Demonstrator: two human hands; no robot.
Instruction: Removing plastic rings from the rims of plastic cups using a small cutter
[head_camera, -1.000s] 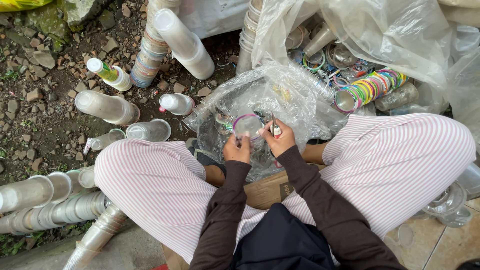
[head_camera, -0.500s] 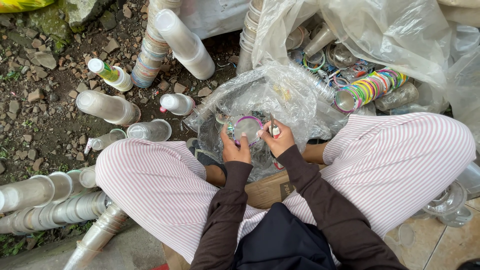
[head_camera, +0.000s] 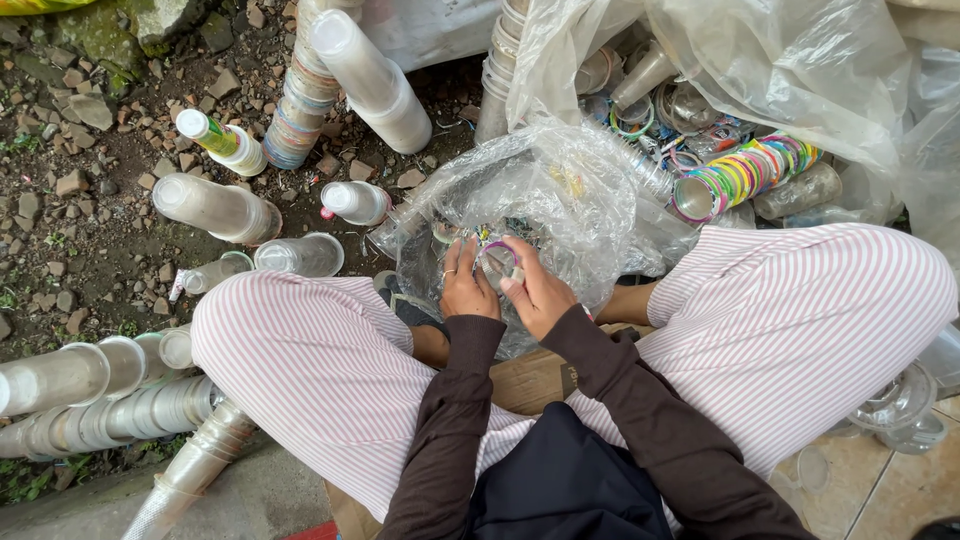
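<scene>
I sit with striped trousers, knees spread, over a crumpled clear plastic bag (head_camera: 560, 200). Both hands meet just above its opening. My left hand (head_camera: 466, 285) and my right hand (head_camera: 536, 285) together grip a small clear plastic cup with a purple rim (head_camera: 497, 259), fingers pinched around its rim. A ring shows on a left finger. The cup's body is mostly hidden between the hands. Small bits of plastic lie inside the bag under the hands.
Stacks of clear plastic cups (head_camera: 90, 375) lie at my left on stony dirt. More stacks (head_camera: 372, 80) and small bottles (head_camera: 225, 142) lie ahead. A large clear bag (head_camera: 800, 70) at right holds cups and a row of coloured rims (head_camera: 745, 172). Cardboard (head_camera: 540, 375) lies beneath me.
Both hands have drawn closer together around the purple-rimmed cup, with the right hand's fingers moving over its rim. The view has barely shifted.
</scene>
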